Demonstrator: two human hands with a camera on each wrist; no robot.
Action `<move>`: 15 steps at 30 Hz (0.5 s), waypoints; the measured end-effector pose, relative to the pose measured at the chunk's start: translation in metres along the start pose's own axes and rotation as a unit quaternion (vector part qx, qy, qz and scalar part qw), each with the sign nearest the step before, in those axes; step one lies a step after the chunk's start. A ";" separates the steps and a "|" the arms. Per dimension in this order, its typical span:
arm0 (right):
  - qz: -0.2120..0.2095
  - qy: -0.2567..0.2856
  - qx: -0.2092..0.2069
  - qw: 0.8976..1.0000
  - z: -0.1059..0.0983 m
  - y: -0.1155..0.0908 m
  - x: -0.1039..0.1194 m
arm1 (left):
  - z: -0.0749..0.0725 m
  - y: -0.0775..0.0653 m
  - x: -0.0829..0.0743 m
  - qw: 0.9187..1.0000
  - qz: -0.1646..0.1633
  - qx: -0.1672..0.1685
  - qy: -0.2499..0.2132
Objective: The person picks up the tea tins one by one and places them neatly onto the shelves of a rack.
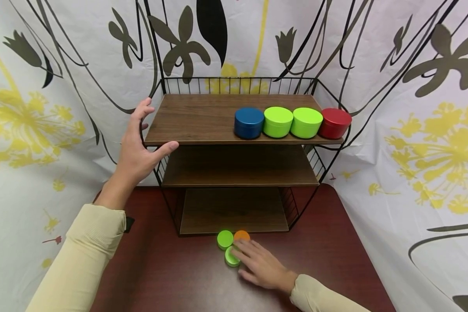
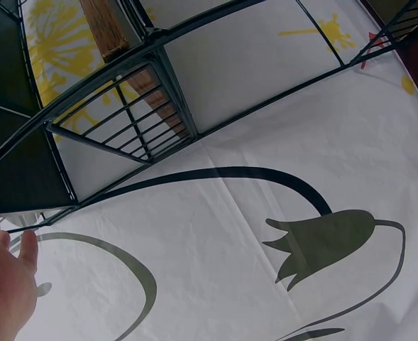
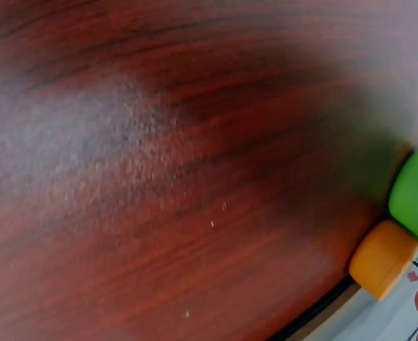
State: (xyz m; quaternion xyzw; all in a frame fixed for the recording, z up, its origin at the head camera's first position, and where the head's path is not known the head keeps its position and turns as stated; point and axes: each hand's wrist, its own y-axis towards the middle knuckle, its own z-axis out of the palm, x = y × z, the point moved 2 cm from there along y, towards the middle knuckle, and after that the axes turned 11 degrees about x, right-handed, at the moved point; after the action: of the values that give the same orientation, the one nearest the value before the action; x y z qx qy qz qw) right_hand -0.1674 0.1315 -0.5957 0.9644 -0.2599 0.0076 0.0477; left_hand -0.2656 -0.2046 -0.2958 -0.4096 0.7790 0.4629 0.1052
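A pale yellow sleeve (image 1: 76,255) rises from the near left, its cuff folded above the left hand (image 1: 134,158). That hand's fingers are spread wide: the thumb lies before the front edge of the top shelf (image 1: 199,117), the others by its left end; whether they touch it cannot be told.

The right hand (image 1: 263,266) reaches in low from the near right, fingers extended and slightly apart, partly covering a near green canister (image 1: 231,259); contact is unclear. Close by its fingertips sit an orange canister (image 1: 242,235) and, left of it, a second green canister (image 1: 225,239), all clustered on the dark red table (image 1: 171,277).

Just beyond them the rack (image 1: 239,186) bars the far side with its bottom shelf (image 1: 234,210); the middle shelf (image 1: 239,167) lies higher. Four larger tins fill the right front of the top shelf, left to right: blue tin (image 1: 249,123), two lime tins (image 1: 278,122), red tin (image 1: 335,124). Flower-printed cloth (image 1: 23,173) hangs left, right and behind.
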 end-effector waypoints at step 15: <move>-0.008 -0.032 0.009 0.999 0.019 0.002 0.001 | 0.000 0.000 -0.001 1.000 0.001 0.001 -0.007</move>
State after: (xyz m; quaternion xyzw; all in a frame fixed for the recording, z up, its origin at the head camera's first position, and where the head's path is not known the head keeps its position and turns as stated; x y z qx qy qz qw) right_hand -0.1674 0.1277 -0.6143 0.9666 -0.2535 -0.0218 0.0310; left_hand -0.2649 -0.2042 -0.2953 -0.4060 0.7790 0.4649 0.1104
